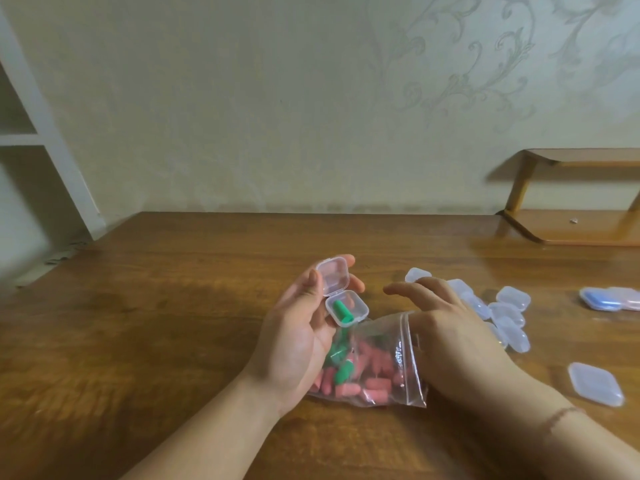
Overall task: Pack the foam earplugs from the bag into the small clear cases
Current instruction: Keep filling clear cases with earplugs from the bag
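Observation:
My left hand holds a small clear hinged case with its lid flipped up. One green earplug lies in the case's lower half. Under both hands a clear zip bag lies on the wooden table, filled with several pink and green earplugs. My right hand hovers over the bag's zip end with its fingers loosely spread and nothing in them. A heap of several empty clear cases lies just right of my right hand.
One clear case lies alone at the right edge of the table. A blue-filled and a pink-filled case sit at the far right. A low wooden shelf stands at the back right, by the wall.

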Motion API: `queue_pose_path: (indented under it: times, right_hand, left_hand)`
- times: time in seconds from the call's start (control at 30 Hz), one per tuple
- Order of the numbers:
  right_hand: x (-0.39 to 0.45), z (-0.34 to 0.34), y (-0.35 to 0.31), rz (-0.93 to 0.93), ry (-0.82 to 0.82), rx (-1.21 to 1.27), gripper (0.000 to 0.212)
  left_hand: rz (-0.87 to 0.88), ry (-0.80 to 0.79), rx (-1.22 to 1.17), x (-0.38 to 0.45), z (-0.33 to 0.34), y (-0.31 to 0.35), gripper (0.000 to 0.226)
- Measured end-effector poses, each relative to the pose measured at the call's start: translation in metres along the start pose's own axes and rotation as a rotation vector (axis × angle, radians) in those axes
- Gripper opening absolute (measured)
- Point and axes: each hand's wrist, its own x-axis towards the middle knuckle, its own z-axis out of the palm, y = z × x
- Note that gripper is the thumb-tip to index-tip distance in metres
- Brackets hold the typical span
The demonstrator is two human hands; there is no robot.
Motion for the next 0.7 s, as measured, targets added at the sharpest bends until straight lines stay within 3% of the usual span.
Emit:
queue_pose_path:
  times: [0.03, 0.17, 0.4, 0.47, 0.57, 0.63, 0.7]
  right_hand:
    - [0.0, 0.0, 0.0, 0.017, 0.038, 0.031, 0.028]
    - [-0.008, -0.026, 0.0, 0.066, 0.115, 0.141, 0.009]
    - [-0.016, -0.07, 0.011, 0.292, 0.161, 0.631, 0.02]
    - [-0.015, -0.068, 0.011, 0.351, 0.15, 0.905, 0.006]
    - [-0.018, -0.058, 0.007, 0.361, 0.028, 1.253, 0.05]
    - [-0.017, -0.053, 0.0, 0.321, 0.036, 1.356, 0.052]
    - [-0.016, -0.052, -0.005, 0.282, 0.057, 1.434, 0.039]
  left_hand:
    - [-0.001, 0.003, 0.0, 0.0, 0.0, 0.0, 0.034]
    - [0.003, 0.005, -0.02, 0.0, -0.001, 0.001, 0.035]
    - [-0.001, -0.01, -0.025, 0.001, -0.003, 0.0, 0.037]
    - [-0.004, -0.027, -0.029, -0.001, -0.002, 0.0, 0.037]
    - [-0.004, -0.069, -0.037, -0.003, 0.0, 0.0, 0.037]
    - [-0.009, -0.103, -0.039, -0.005, 0.002, 0.0, 0.037]
    - [-0.025, -0.141, -0.058, -0.008, 0.004, 0.0, 0.036]
